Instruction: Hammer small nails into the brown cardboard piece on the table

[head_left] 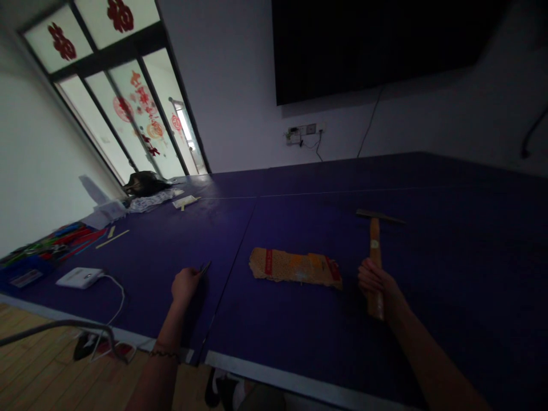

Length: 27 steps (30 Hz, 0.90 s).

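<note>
In my right hand (377, 285) is a hammer (375, 240), its wooden handle inside my closed fingers. Its dark metal head points away from me, over the right part of the table. My left hand (185, 285) is closed near the table's middle seam. Small, thin, dark metal pieces (206, 267) stick out from its fingertips; they look like nails, but are too small to be sure. Between my hands a torn strip of brown cardboard (295, 267) with red and orange print lies flat, touched by neither hand.
The purple table (274, 325) has a pale front edge. At left are a white box-shaped device (81, 277) with a cable, a blue bin (25, 274), colourful strips (64, 240) and a black bag (145, 184). A dark screen (377, 45) hangs on the far wall.
</note>
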Each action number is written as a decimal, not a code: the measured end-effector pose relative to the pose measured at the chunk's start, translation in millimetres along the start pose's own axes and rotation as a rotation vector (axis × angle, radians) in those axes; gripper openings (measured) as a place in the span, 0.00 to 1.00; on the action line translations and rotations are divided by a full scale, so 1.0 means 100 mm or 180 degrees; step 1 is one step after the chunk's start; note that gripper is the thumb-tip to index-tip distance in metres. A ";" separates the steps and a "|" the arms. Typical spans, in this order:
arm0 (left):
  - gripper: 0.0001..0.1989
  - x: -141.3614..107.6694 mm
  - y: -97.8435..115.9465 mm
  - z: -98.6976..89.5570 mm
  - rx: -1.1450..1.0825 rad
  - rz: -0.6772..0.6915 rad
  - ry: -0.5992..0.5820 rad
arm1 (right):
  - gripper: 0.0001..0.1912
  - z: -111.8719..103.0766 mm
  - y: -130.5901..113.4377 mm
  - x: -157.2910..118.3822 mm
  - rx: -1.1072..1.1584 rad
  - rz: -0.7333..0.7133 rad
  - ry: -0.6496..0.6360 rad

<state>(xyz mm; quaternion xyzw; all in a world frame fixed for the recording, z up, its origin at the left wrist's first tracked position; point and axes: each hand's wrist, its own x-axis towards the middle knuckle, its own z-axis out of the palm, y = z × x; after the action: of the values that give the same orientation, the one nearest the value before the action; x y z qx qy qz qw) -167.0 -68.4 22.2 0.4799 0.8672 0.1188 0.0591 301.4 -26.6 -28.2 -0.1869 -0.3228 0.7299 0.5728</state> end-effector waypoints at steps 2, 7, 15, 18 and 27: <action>0.14 0.00 -0.01 0.00 0.0032 -0.0079 -0.0040 | 0.16 -0.02 0.01 0.01 -0.0079 0.0043 0.0012; 0.12 0.03 -0.01 -0.01 0.0090 -0.0110 -0.0092 | 0.18 -0.07 0.03 0.05 -0.0194 0.0131 -0.0148; 0.14 0.01 0.00 -0.04 0.0238 -0.0015 -0.0124 | 0.22 -0.08 0.05 0.13 -0.0314 0.0292 -0.0728; 0.13 0.01 0.00 -0.03 0.0230 -0.0034 -0.0084 | 0.24 -0.07 0.06 0.14 -0.0276 0.0311 -0.0800; 0.11 -0.02 0.23 -0.12 -0.1940 0.0457 0.0759 | 0.23 -0.01 0.07 0.13 -0.0146 0.0262 -0.0765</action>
<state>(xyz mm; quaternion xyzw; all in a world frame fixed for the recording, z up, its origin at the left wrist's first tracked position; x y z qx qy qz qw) -150.1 -59.9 39.8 0.4827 0.7566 0.4319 0.0894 293.4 -15.3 -32.5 -0.1242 -0.3978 0.7623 0.4952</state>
